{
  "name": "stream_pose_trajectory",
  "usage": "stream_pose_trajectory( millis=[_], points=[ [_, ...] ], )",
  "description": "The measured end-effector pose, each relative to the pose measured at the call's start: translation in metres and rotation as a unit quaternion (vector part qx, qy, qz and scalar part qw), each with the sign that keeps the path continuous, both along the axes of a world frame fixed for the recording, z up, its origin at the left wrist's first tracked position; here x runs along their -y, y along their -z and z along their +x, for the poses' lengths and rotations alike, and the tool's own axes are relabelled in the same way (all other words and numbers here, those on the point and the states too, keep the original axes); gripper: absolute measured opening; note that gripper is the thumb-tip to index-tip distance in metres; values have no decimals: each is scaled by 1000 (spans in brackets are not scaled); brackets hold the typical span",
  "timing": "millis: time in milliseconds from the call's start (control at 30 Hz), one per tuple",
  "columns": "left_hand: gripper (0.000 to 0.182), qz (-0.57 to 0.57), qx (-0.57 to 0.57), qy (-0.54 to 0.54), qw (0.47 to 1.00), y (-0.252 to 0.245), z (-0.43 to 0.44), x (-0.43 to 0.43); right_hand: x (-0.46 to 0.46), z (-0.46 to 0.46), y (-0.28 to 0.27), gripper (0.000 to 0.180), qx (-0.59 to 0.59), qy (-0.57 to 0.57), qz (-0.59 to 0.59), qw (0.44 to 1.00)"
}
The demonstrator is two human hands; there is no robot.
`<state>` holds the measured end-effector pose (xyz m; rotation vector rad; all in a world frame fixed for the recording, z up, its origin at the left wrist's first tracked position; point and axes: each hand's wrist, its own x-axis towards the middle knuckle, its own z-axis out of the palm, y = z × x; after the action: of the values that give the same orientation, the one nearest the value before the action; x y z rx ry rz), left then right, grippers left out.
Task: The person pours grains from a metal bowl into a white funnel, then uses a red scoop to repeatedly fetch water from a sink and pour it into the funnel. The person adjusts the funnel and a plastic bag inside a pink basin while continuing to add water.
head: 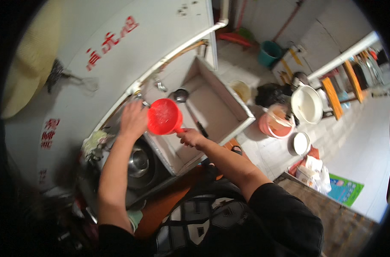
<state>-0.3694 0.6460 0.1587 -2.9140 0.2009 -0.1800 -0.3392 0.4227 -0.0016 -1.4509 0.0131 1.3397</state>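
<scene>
A red plastic water dipper [163, 116] with clear, rippled water in it is held over the near-left side of a tiled sink [211, 96]. My right hand [192, 138] grips its short handle. My left hand [134, 118] is at a metal tap [138, 94] on the wall pipe, beside the dipper's rim; its fingers are partly hidden, so its hold on the tap is unclear. A ladle [181, 95] with a dark handle lies in the sink, behind the dipper. A second tap [160, 85] sticks out from the wall.
Left of the sink, a metal bowl [138, 162] sits in a dark wok [151, 180]. On the floor to the right stand a pink bucket [265, 125], a white basin [307, 104], a white lidded container [300, 143] and a teal bucket [269, 53]. A white pipe [179, 48] runs along the wall.
</scene>
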Motion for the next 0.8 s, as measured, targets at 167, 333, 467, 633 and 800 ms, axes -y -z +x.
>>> stream_pose_trajectory(
  millis=[167,333,467,633,800],
  points=[
    [44,-33,72,6,997,0,-25,3,63,-10,-27,40,-40,32,27,998],
    [38,-176,238,-49,954,36,-49,37,160,-9,-84,28,-49,84,74,993],
    [41,-315,181,-76,929,91,-38,116,254,-2,-133,30,-31,169,67,983],
    [49,-345,-1,2,938,128,16,253,370,24,-167,33,58,274,1,960],
    [62,-270,-110,33,956,150,87,354,488,64,-170,36,144,380,-113,907]
  ],
)
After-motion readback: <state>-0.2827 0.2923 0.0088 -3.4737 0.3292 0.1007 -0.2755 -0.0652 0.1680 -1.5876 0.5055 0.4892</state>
